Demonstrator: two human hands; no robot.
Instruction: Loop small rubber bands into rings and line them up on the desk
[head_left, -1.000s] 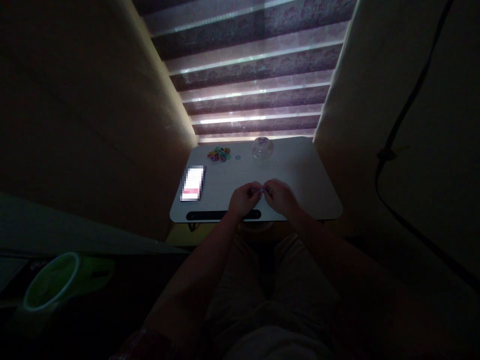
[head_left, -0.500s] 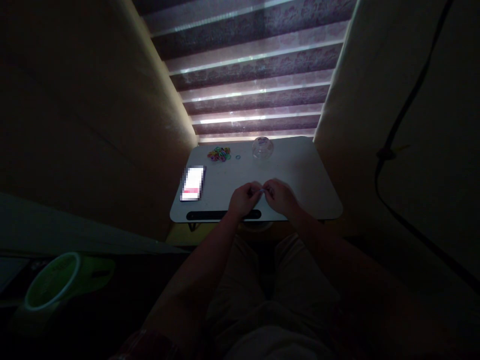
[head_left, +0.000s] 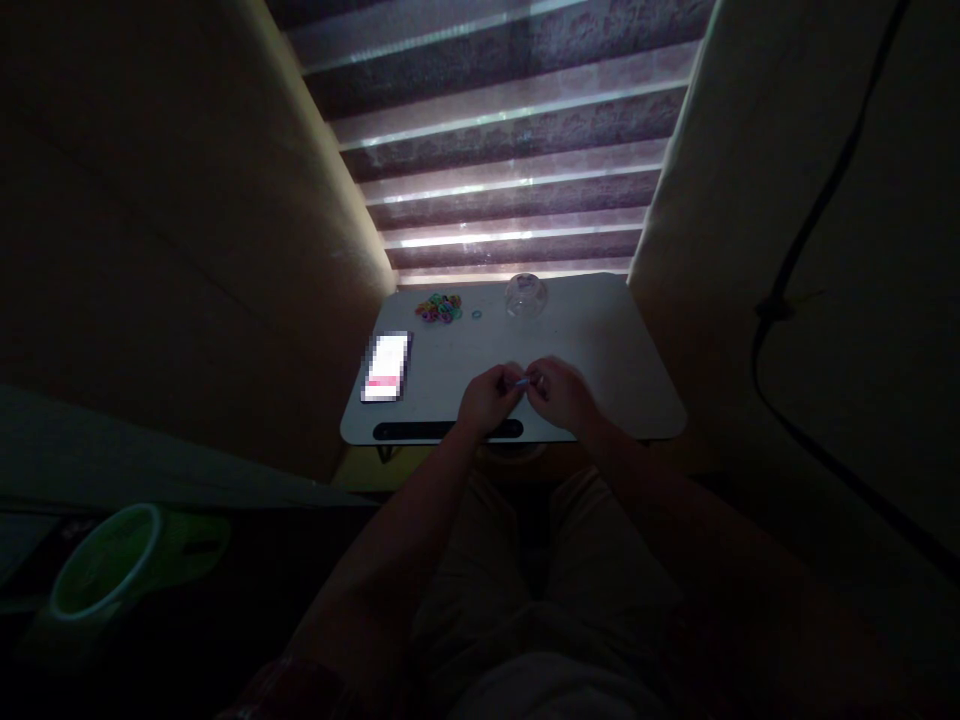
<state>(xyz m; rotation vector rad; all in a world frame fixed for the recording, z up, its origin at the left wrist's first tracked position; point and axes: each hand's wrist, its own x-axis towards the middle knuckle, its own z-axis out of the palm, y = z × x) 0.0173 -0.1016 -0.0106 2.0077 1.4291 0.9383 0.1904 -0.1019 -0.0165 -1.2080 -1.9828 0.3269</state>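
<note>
Over in the lower left of the frame I see a green basket (head_left: pixel 176 535), then, left of centre on a white table (head_left: pixel 611 355), a lit phone (head_left: pixel 386 367), a heap of colourful bands (head_left: pixel 439 308) and a small pale ring (head_left: pixel 476 315) just beside it. At the middle of the frame the left hand (head_left: pixel 486 398) pinches a small bluish piece (head_left: pixel 523 381) in closed fingertips, a clear round container (head_left: pixel 526 297) stands beyond, and the right hand (head_left: pixel 561 393) grips the piece too. A dark cord (head_left: pixel 814 232) hangs at the right.
</note>
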